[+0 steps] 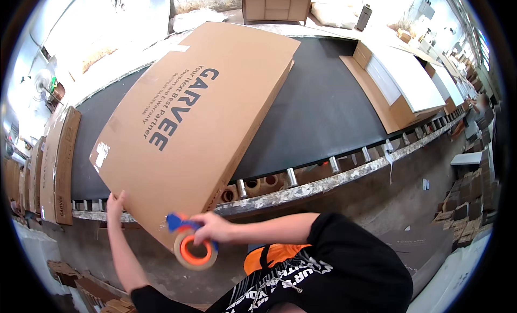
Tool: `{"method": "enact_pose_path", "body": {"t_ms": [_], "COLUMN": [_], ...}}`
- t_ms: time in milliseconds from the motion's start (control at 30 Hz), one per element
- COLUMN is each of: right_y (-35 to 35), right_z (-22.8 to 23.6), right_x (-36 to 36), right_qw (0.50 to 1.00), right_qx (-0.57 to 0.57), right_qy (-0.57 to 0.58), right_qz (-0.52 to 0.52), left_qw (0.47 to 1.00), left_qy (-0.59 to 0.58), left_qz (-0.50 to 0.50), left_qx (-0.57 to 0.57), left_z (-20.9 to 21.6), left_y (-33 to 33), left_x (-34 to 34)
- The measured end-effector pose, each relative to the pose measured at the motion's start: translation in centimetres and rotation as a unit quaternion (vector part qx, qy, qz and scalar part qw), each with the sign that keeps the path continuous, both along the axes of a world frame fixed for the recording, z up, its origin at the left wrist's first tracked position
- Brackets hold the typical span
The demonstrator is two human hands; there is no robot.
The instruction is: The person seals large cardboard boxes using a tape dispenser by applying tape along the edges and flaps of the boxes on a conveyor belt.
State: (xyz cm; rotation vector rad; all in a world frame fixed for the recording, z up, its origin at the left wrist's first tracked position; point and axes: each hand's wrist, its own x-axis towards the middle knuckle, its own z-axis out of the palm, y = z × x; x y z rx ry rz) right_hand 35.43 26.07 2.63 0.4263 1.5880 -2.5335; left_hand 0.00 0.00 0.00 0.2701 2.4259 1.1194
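While the right hand (214,228) grips a tape dispenser (185,245) by the near end of a cardboard box (215,116) on the conveyor (318,97), the left hand (115,202) touches the box's edge, its grip unclear.

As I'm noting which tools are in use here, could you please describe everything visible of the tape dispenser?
The tape dispenser has a blue head and frame, plastic by the look of it, and an orange ring-shaped hub inside a beige roll of tape. The right hand grips it, head pointing left, roll hanging below, by the near edge of the large cardboard box. Whether it touches the box is unclear; blur hides finer detail.
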Motion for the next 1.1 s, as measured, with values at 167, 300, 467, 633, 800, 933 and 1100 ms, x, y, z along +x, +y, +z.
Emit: {"method": "enact_pose_path", "body": {"t_ms": [167, 300, 467, 633, 800, 933, 1100], "right_y": [8.7, 21.9, 30.7, 44.4, 46.0, 31.1, 47.3], "right_z": [2.9, 1.5, -1.1, -5.5, -14.3, -5.4, -5.9], "right_x": [-5.1, -11.0, -17.0, -9.7, -10.3, -2.0, -10.2], "right_qw": [0.959, 0.911, 0.784, 0.714, 0.819, 0.981, 0.866], "right_qx": [0.077, 0.155, 0.405, 0.3, 0.072, 0.049, 0.081], "right_qy": [0.131, 0.074, -0.052, -0.174, 0.074, -0.004, 0.063], "right_qz": [-0.241, -0.374, -0.468, -0.608, -0.564, -0.189, -0.489], "left_qw": [0.943, 0.93, 0.859, 0.855, 0.855, 0.844, 0.807], "left_qy": [0.331, 0.366, 0.453, 0.437, 0.44, 0.458, 0.489], "left_qz": [0.031, -0.024, -0.049, -0.037, -0.059, -0.009, 0.131], "left_qx": [-0.003, 0.023, -0.235, -0.277, -0.268, -0.278, -0.305], "left_z": [2.4, 3.3, 0.2, 0.1, -0.5, -0.1, -1.2], "left_y": [4.7, 14.5, 19.1, 18.4, 20.1, 19.2, 18.9], "left_x": [13.5, 24.8, 25.9, 26.7, 26.1, 25.7, 26.4]}}
